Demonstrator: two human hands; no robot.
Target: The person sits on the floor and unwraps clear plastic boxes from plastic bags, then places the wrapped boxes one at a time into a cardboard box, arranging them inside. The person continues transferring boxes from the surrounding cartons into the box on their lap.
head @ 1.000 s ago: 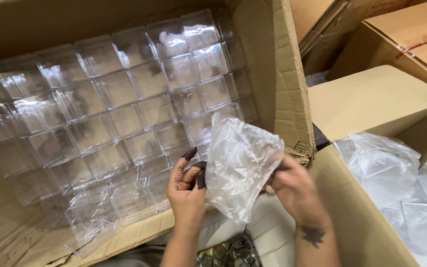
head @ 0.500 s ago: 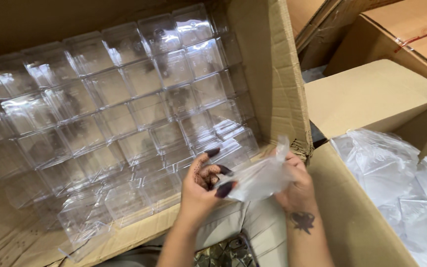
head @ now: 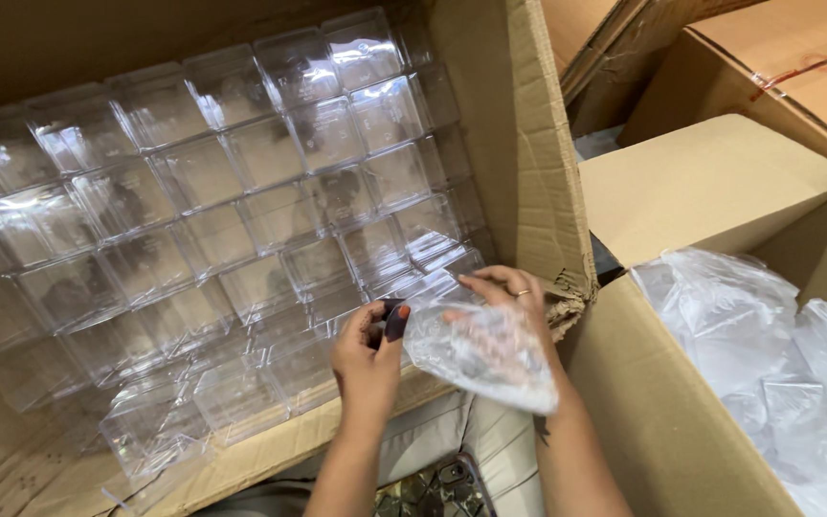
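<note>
The clear plastic bag (head: 485, 359), thin, crumpled and glossy, sits low in the view between both hands. The left hand (head: 368, 356) pinches its edge at nine o'clock, fingers closed on the film. The right hand (head: 502, 304) lies over it at twelve o'clock, fingers spread. Clear plastic boxes (head: 241, 191) fill the cardboard carton (head: 519, 144) at ten o'clock; more bags (head: 768, 354) lie at three o'clock.

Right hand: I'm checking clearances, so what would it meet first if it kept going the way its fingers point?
The right hand, wrapped in the clear plastic bag, points up-left; it would probably first meet the clear boxes just beyond its fingertips, though depth is uncertain.
</note>
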